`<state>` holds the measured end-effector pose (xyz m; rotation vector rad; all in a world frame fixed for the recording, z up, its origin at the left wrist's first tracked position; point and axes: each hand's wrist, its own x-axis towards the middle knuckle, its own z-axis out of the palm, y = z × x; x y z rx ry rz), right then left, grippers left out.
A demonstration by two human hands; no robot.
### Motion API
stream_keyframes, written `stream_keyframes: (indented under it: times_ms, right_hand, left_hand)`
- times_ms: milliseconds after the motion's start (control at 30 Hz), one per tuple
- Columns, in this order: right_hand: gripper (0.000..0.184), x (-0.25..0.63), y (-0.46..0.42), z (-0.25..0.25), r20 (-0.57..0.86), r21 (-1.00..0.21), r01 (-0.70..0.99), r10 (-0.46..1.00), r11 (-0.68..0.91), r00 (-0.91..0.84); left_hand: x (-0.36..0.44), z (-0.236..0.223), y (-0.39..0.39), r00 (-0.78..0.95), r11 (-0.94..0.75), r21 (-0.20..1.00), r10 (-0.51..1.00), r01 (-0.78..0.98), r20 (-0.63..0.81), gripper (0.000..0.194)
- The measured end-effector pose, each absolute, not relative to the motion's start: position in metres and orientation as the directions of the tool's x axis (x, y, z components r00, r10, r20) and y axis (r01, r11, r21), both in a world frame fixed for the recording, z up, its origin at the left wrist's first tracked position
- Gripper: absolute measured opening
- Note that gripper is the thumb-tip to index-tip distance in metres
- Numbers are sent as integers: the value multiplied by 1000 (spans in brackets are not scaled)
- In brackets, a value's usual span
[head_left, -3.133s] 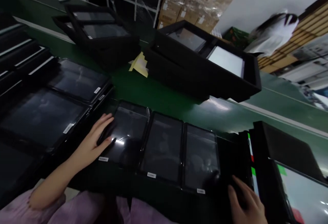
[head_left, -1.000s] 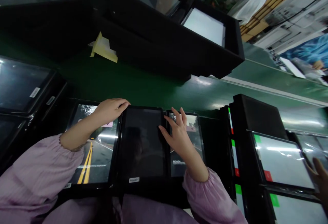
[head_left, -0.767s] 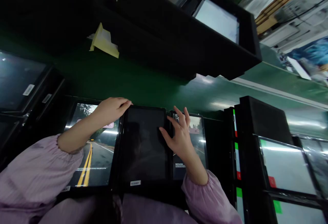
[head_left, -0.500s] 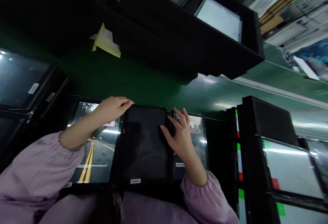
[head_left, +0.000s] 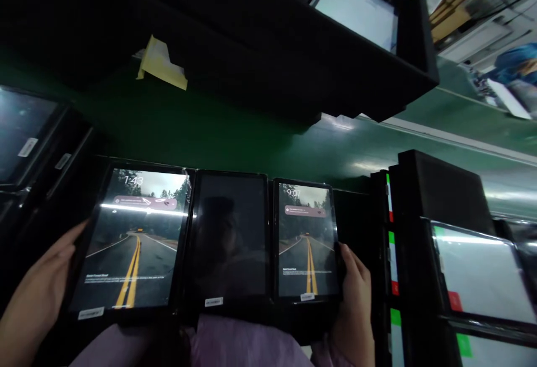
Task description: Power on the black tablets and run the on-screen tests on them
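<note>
"Entry one, from my screen?"
"Left hand (head_left: 44, 283), just moved off the centre, gripping the outer edge of the lit left tablet (head_left: 134, 244). Dark middle tablet (head_left: 230, 227), now untouched."
"Entry two?"
"Right hand (head_left: 353, 294), likewise clamped on the lit right tablet (head_left: 306, 244). Hands well apart."

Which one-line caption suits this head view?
Left hand at the left lit tablet, right hand at the right lit tablet, a dark tablet between them on a green workbench.

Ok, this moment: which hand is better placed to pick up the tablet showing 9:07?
The right hand, probably: its fingers are at the lower right edge of that tablet, while the left hand is at the outer edge of the tablet showing 1:43, two tablets away.
</note>
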<state>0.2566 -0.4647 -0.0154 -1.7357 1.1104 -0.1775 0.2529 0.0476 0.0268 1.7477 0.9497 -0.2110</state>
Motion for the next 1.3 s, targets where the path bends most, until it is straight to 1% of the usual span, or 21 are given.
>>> stream_keyframes:
  times_ms: [67,133,267,367,400,467,500,533,567,600,633,700,800,867,933,1000,1033,1100,1133,1200,1300]
  right_hand:
    - [66,266,-465,-23,-374,-822,-569,-725,-30,578]
    - [70,282,-468,-26,-369,-843,-538,-705,-20,605]
    - [74,311,-475,-19,-264,-870,-480,-716,-112,646]
    - [70,320,-464,0,-113,-861,-428,-716,-275,688]
    - [66,322,-453,7,-34,-853,-384,-696,-355,718]
    - [48,322,-422,21,175,-798,-193,-526,-571,832]
    - [36,321,-403,27,303,-703,5,-293,-711,907]
    - [29,321,-383,31,363,-597,226,-8,-769,932]
    - [26,320,-364,33,357,-525,386,215,-758,909]
    - [26,320,-348,34,326,-476,477,356,-739,876]
    - [27,321,-336,34,296,-449,507,413,-735,861]
    - [29,324,-326,32,276,-405,459,373,-791,886]
    - [31,330,-344,29,366,-368,360,223,-857,904]
    - [28,328,-369,31,450,-385,338,145,-859,881]
    - [26,323,-394,33,505,-419,299,54,-857,861]
    - [28,316,-414,31,503,-448,251,-10,-858,864]
    - [29,313,-421,28,482,-456,233,-18,-859,876]
    - [33,311,-432,18,431,-461,201,-20,-864,902]
    - [35,312,-435,12,413,-463,181,-30,-868,910]
    - [38,316,-438,0,412,-458,134,-76,-879,908]
    - [42,321,-437,-8,470,-435,79,-151,-897,870]
  left_hand:
    - [265,30,39,636,153,772,481,617,-603,41]
    - [285,36,28,650,231,794,471,562,-597,44]
    - [325,40,21,762,152,852,389,501,-517,60]
    - [340,37,28,800,65,849,304,524,-517,72]
    - [341,36,30,810,46,846,264,531,-523,77]
    - [342,35,34,828,17,852,227,522,-512,84]
    - [341,35,36,837,1,858,223,513,-501,86]
    - [340,36,36,844,-17,864,220,504,-488,89]
    - [339,37,37,851,-36,866,209,498,-481,91]
    - [338,38,37,856,-54,866,189,498,-481,93]
    - [337,39,37,862,-75,864,162,497,-481,95]
    - [337,41,36,867,-118,860,103,497,-487,98]
    - [341,40,33,872,-195,850,119,490,-476,104]
    - [348,38,31,843,-242,810,217,534,-492,102]
    - [357,36,30,797,-250,775,368,580,-478,86]
    - [366,34,31,776,-131,814,419,565,-471,63]
    - [370,34,32,784,-35,845,394,534,-480,56]
    - [375,34,32,809,141,864,305,483,-502,52]
    - [376,35,32,811,182,860,284,477,-511,52]
    - [375,35,30,803,173,865,321,471,-502,53]
    - [372,36,28,794,112,870,367,480,-485,56]
